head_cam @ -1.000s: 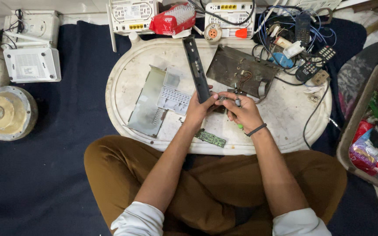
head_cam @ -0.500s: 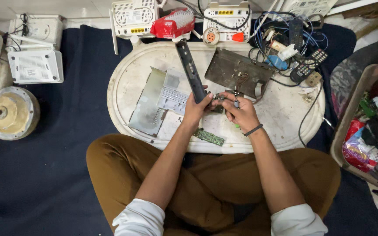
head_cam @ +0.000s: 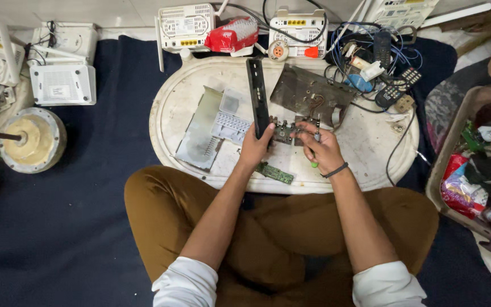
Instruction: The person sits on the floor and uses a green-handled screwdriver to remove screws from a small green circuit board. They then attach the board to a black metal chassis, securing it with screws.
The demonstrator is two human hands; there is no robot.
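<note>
The left hand [head_cam: 255, 149] is clamped on the near end of a long black panel [head_cam: 257, 96], which points toward 12 o'clock over the white oval tray [head_cam: 370, 142]. The right hand [head_cam: 322, 149], closed around a green-handled screwdriver [head_cam: 314, 162], works at the small circuit board [head_cam: 288, 131] between them. It looks like unscrewing; steady tip placement matters next.

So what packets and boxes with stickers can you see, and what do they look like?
Red packet: far edge of the white oval table, crinkly plastic, red with white.
White router boxes: behind the table, flat, with a pale label patch and yellow sockets.
Colourful wrappers: in the brown crate at the right, red and green.
No lit screen shows.
</note>
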